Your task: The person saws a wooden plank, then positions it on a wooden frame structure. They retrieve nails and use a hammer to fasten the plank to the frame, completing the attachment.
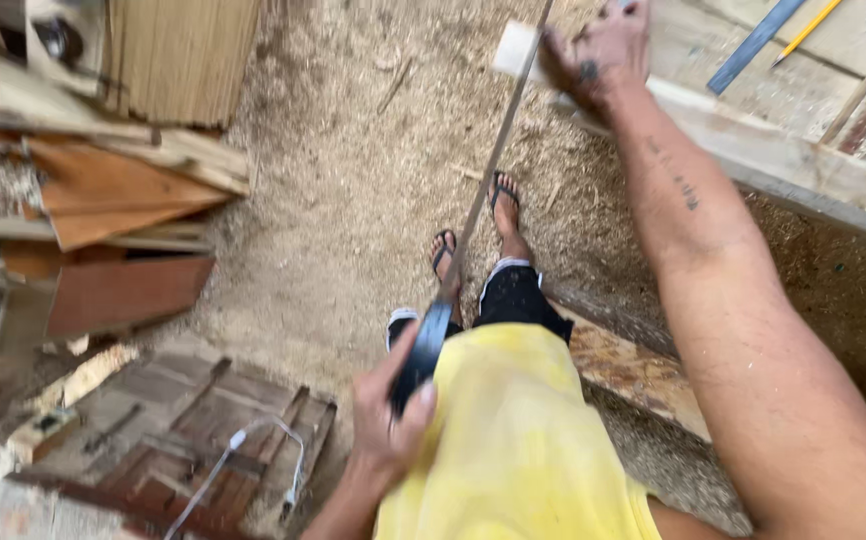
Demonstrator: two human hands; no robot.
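A person in a yellow shirt point(513, 440) and dark shorts stands on a floor point(353, 170) thick with sawdust, seen from above. Everything here is placed relative to a handsaw point(473, 215) that runs diagonally through the middle of the scene.

The left hand point(388, 420) sits at the lower end of the saw, clenched around its dark handle point(423, 350), fingers wrapped tight. From that grip the long thin blade rises up and to the right, crossing above the person's feet in dark flip-flops point(503, 195), which stand on the sawdust just behind the blade.

At the upper end of the saw, the right hand point(598, 50) presses down flat on a pale wooden plank point(753, 140) that lies along the edge of a wooden worktop point(853, 60). The fingers are spread over the wood beside the blade; a small light block end point(515, 48) shows just left of that hand, touching the blade's line. Whether the hand grips the plank's edge or only rests on it cannot be told because of blur.

Right of the saw's upper end, on the worktop, lie a blue ruler point(753, 45) and a yellow pencil point(805, 30), side by side.

Well left of the saw, scrap boards point(123, 190) are stacked untidily. Below left of the handle rests a worn wooden pallet point(193, 440) with a bent metal wire point(253, 460) on it.
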